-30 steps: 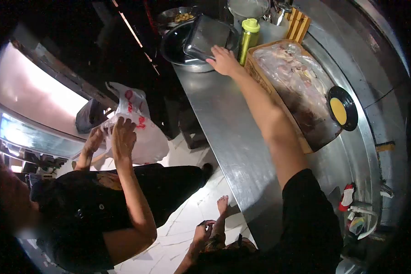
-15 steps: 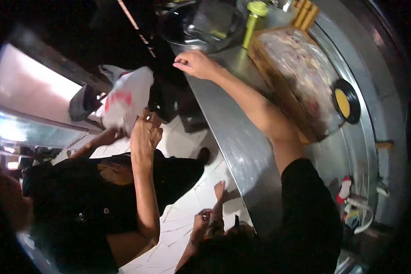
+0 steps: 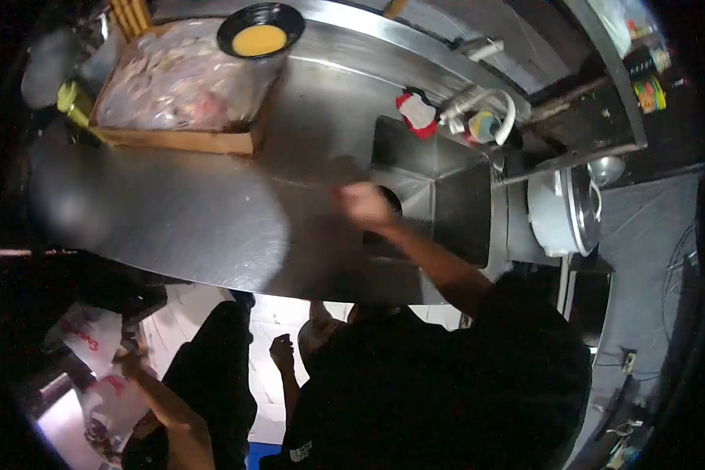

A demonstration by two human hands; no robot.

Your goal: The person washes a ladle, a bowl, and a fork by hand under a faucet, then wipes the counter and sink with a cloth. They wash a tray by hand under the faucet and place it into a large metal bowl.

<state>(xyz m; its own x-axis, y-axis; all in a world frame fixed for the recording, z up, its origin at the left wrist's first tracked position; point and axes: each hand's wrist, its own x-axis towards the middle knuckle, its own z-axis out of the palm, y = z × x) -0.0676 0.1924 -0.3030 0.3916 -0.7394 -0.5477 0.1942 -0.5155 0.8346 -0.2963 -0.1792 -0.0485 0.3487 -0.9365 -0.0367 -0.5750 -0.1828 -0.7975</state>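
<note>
1. A stainless steel counter (image 3: pixel 211 219) spans a dark kitchen, and a white tiled floor (image 3: pixel 290 313) lies below its edge.
2. The right hand (image 3: pixel 364 205) hovers at the rim of the recessed steel sink basin (image 3: pixel 454 204). Blur hides its fingers, so their spread cannot be told.
3. The left hand (image 3: pixel 280 350) hangs low and dim, and its grip cannot be told.
4. Red print on a co-worker's white plastic bag (image 3: pixel 94 368) is unreadable.
5. A black bowl of yellow liquid (image 3: pixel 260 31) sits just beside a brown cardboard box (image 3: pixel 180 139).

right hand (image 3: pixel 364 205) outstretched, blurred | left hand (image 3: pixel 281 352) low near torso
</note>
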